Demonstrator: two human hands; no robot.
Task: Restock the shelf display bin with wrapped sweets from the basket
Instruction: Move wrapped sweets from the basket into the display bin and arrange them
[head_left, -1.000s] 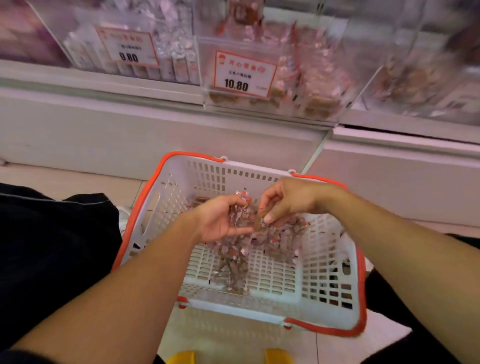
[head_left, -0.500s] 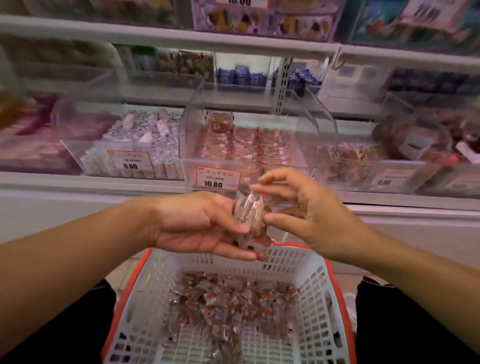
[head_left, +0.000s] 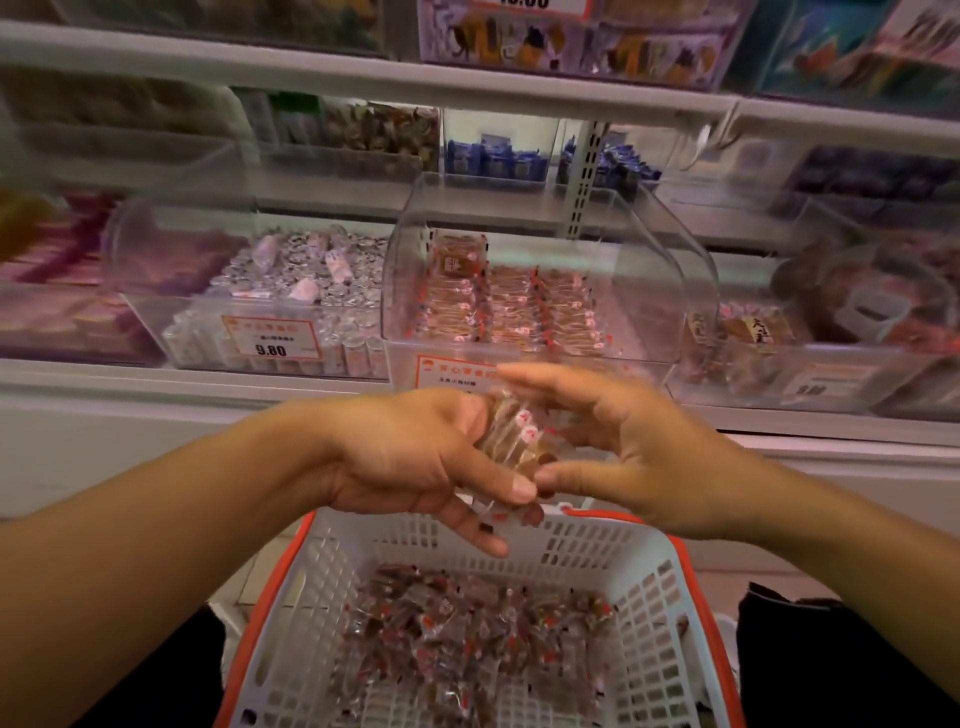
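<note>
A small stack of clear-wrapped brown sweets (head_left: 511, 436) is held between my two hands, above the far rim of the basket. My left hand (head_left: 415, 457) cups the stack from the left with its thumb under it. My right hand (head_left: 623, 441) closes on it from the right, fingers over the top and thumb at the bottom. Below, a white basket with a red rim (head_left: 654, 587) holds a loose heap of the same wrapped sweets (head_left: 467, 639). Straight ahead on the shelf stands the clear display bin (head_left: 649, 291) with neat rows of the same sweets (head_left: 509, 312).
A clear bin of silvery wrapped sweets (head_left: 291, 280) with a 9.80 tag stands left of the target bin. Another bin of brown snacks (head_left: 748, 332) stands to its right. A higher shelf (head_left: 363, 73) carries more goods. My dark-clothed knees flank the basket.
Both hands rose out of the basket with a handful of sweets and now hold it in front of the bin. My view tilted up from the basket to the shelves.
</note>
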